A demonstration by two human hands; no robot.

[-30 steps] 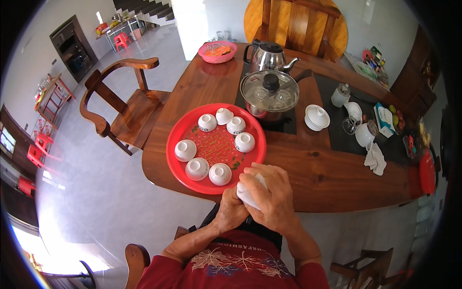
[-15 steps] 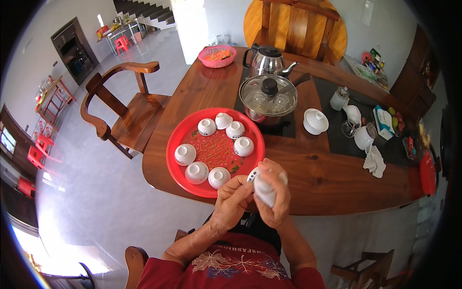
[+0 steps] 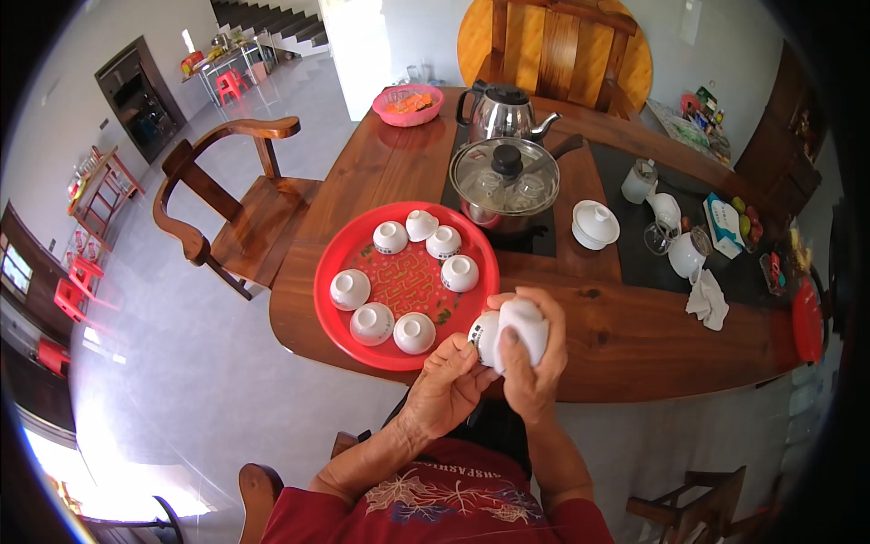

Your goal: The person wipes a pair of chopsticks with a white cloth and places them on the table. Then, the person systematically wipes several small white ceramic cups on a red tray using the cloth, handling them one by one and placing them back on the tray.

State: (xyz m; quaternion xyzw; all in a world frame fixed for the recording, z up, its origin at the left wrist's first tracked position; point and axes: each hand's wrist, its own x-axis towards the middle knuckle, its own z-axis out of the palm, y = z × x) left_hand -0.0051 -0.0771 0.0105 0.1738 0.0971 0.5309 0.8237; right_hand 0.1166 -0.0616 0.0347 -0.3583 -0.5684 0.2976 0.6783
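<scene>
My left hand [image 3: 444,385] pinches the rim of a small white teacup [image 3: 483,339] that has dark marks on its side. Wrapped over the other side of the cup is a white cloth [image 3: 526,328], gripped by my right hand [image 3: 535,372] with the thumb pressed on it. Both hands are just off the near right edge of a round red tray [image 3: 328,313]. Several white cups stand upside down in a loose ring on the tray, among them one cup [image 3: 414,333] nearest my left hand. Another cup [image 3: 421,226] at the far side lies tilted.
Beyond the tray stand a glass-lidded pan [image 3: 498,186] and a steel kettle [image 3: 504,116]. A white lidded bowl [image 3: 595,225] is to their right. Farther right are a crumpled white cloth [image 3: 707,301], a white pot [image 3: 686,254] and a tissue box [image 3: 723,227]. A pink basket [image 3: 408,107] sits far left.
My right hand has turned and shifted slightly right, its thumb now on the near side of the cloth. The teacup shows more of its side. The tray cups stay in place.
</scene>
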